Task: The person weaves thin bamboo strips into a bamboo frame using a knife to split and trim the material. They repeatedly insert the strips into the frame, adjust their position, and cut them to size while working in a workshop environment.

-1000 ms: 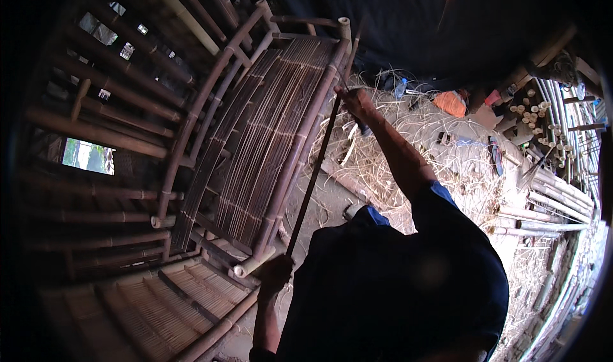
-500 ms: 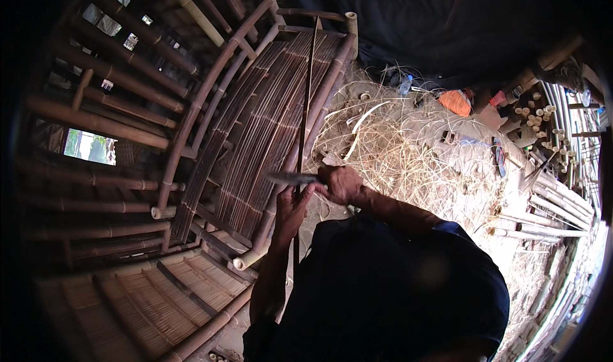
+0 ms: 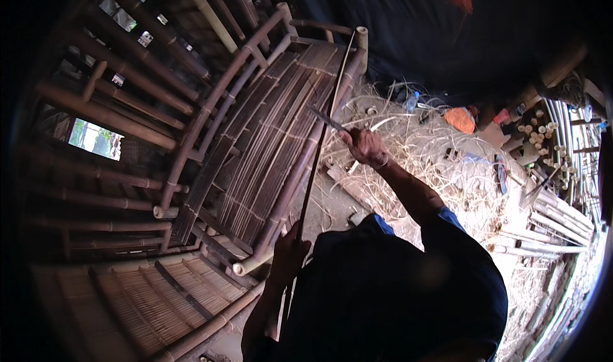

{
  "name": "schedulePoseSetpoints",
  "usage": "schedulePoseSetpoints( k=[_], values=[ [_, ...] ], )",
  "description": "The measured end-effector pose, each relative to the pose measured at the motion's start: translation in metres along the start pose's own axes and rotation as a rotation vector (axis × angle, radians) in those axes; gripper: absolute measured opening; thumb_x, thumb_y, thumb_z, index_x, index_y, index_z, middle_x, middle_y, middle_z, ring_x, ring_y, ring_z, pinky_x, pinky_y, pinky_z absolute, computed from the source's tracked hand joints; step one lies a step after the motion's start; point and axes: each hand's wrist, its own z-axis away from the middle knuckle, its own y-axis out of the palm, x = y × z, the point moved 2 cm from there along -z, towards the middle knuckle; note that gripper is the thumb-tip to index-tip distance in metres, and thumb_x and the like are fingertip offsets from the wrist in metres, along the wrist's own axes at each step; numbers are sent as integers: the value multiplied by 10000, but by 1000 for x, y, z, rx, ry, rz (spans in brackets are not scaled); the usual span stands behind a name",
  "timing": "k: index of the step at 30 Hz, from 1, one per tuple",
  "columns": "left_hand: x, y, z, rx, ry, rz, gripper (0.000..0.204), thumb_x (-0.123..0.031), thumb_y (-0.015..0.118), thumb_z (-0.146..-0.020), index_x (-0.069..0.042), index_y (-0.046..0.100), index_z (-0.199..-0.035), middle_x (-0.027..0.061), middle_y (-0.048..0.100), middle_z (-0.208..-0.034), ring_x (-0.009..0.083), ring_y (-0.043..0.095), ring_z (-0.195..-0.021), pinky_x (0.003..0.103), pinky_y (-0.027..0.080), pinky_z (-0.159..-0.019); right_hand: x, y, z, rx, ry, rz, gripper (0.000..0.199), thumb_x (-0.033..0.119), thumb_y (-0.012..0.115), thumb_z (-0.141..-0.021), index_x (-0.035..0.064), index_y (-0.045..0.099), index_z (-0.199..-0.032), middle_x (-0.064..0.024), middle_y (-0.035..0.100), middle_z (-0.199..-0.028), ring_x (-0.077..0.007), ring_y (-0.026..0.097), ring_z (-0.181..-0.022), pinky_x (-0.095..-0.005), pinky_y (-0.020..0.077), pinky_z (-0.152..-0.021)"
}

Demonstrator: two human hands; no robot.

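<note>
My right hand [image 3: 367, 148] is closed round the handle of a knife [image 3: 325, 117]. The blade points up and left, lying across a long, thin bamboo strip [image 3: 318, 143]. Close to my body, my left hand [image 3: 290, 252] is closed round the lower part of that strip. From there the strip slants up and away to the far corner of a bamboo bench [image 3: 268, 151], along its right rail. The fingers of my left hand are dark and partly turned away.
Pale shavings [image 3: 408, 183] cover the ground on the right. Cut bamboo poles [image 3: 543, 225] lie farther right, near an orange bag [image 3: 460, 120] and a plastic bottle [image 3: 412, 101]. A dark sheet [image 3: 415, 30] hangs at the back. A woven bamboo seat [image 3: 153, 298] stands at lower left.
My right hand has moved forward and right with the knife, along the strip. My left hand has drawn back toward my body, so the hands are now apart. The view has shifted slightly.
</note>
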Motion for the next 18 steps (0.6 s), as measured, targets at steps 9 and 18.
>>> schedulePoseSetpoints(
  k=[9, 18],
  values=[
    [-4, -13, 62, 89, -102, 5, 627, -203, 668, -872, -10, 421, -1414, 211, 594, -1262, 165, 608, -872, 331, 497, -780, -86, -29, -65, -265, -244, 356, 428, 319, 439, -1021, 116, 501, -1392, -89, 411, -547, -260, 441, -464, -377, 395, -412],
    [48, -29, 71, 154, -61, -102, 512, -278, 702, -882, -1, 560, -1289, 170, 670, -1140, 297, 628, -1089, 377, 461, -964, -12, -62, -62, 75, 354, -1329, 477, 455, 603, -902, -15, 660, -845, -86, 639, -663, -155, 551, -489, -283, 457, -462]
  ],
)
